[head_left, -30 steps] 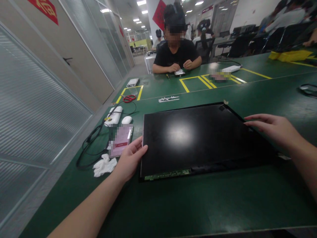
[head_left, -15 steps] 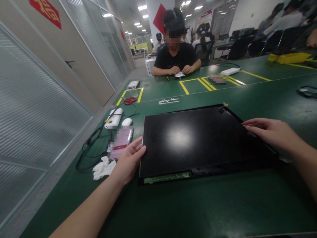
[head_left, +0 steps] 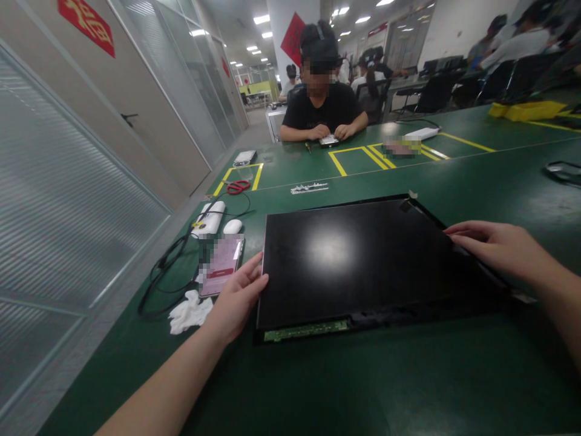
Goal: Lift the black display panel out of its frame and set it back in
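A black LCD screen panel [head_left: 363, 260] lies face up on the green table, with a black frame around its right and far edges. Along its near left edge a green circuit board strip [head_left: 306, 330] shows. My left hand [head_left: 240, 293] grips the panel's left edge, thumb on top and fingers at the side. At the right edge my right hand [head_left: 494, 242] pinches the rim, its fingertips partly hidden. Pale tape tabs stick out at the far right and near right corners. Beside my left forearm lies a crumpled white tissue or glove [head_left: 189, 312].
Left of the panel are a phone [head_left: 222, 266], a white mouse-like case [head_left: 233, 226], a white power strip [head_left: 209, 219] with black cable, and red scissors [head_left: 238, 187]. White strips [head_left: 309, 188] lie beyond the panel. A person [head_left: 323, 109] sits across, handling a small device.
Both hands keep their hold on the panel's edges. The view has shifted very slightly, and the panel appears nearly unmoved.
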`<state>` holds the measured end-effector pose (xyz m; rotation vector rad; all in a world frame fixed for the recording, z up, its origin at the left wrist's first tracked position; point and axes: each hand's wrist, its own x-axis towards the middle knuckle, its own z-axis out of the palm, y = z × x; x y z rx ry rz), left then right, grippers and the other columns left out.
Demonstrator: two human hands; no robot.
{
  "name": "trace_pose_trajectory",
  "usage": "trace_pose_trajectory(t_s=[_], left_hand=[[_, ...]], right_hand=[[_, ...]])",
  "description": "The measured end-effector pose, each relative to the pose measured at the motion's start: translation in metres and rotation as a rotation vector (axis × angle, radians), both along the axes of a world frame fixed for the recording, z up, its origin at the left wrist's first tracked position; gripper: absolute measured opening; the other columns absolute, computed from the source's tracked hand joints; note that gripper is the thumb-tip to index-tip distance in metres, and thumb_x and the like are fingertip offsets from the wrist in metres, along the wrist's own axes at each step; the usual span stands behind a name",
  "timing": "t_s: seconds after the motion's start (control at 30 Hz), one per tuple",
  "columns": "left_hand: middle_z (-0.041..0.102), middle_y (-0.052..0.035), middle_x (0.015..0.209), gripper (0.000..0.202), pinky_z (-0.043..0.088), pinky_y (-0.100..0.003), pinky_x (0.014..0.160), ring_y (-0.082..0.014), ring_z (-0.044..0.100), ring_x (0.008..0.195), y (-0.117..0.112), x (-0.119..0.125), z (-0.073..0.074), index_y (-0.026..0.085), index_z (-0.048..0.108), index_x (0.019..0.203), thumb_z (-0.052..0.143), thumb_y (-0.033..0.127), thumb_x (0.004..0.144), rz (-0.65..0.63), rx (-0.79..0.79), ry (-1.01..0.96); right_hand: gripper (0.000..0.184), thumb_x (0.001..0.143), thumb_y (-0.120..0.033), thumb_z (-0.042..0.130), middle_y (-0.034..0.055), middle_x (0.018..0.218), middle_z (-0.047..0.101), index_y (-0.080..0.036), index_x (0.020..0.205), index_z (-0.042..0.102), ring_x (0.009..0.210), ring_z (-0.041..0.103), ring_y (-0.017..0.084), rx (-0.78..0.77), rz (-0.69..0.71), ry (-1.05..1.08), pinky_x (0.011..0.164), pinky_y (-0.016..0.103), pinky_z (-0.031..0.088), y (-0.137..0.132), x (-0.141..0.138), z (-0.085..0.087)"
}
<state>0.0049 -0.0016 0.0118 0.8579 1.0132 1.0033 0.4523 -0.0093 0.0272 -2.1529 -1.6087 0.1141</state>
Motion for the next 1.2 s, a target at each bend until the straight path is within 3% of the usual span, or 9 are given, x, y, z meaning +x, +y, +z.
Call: trace_pose_trajectory(t_s=[0.17,0.4,0.73,1.2], left_hand=[[0.074,-0.0119,0.118,0.083,0.056,-0.039,0.094,-0.0285,0.071,0.107,-0.0001,0.0003,-0.0006,0.018,0.048,0.143,0.085,0.025,0.069,0.047,0.004,0.033],[0.074,-0.0119,0.118,0.068,0.056,-0.042,0.095,-0.0317,0.069,0.112,-0.0001,0.0028,0.0008,0.019,0.059,0.130,0.086,0.027,0.069,0.018,0.021,0.013],[0.065,-0.0137,0.136,0.075,0.047,-0.041,0.108,-0.0319,0.056,0.131,-0.0003,-0.0026,-0.0038,0.020,0.056,0.136,0.087,0.020,0.067,-0.022,0.131,0.116],[0.062,-0.0134,0.139,0.077,0.045,-0.042,0.111,-0.0318,0.055,0.132,0.0008,-0.0047,-0.0041,0.022,0.054,0.141,0.085,0.021,0.071,-0.067,0.156,0.113]], right_hand=[[0.020,0.056,-0.037,0.047,-0.0038,0.063,0.061,-0.030,0.068,0.061,0.056,0.053,0.014,-0.012,-0.044,0.019,0.053,0.028,0.038,-0.0006,-0.0038,0.0035],[0.022,0.057,-0.041,0.046,-0.0036,0.063,0.060,-0.031,0.069,0.061,0.056,0.052,0.014,0.013,-0.069,-0.027,0.054,0.030,0.038,0.0004,0.0024,-0.0027],[0.020,0.057,-0.038,0.046,-0.0037,0.065,0.061,-0.031,0.068,0.061,0.057,0.053,0.015,0.025,-0.036,-0.033,0.055,0.030,0.038,0.0008,0.0010,-0.0015],[0.020,0.056,-0.040,0.047,-0.0042,0.062,0.061,-0.032,0.067,0.061,0.055,0.053,0.015,0.023,-0.054,-0.017,0.053,0.029,0.037,0.0008,0.0014,-0.0019]])
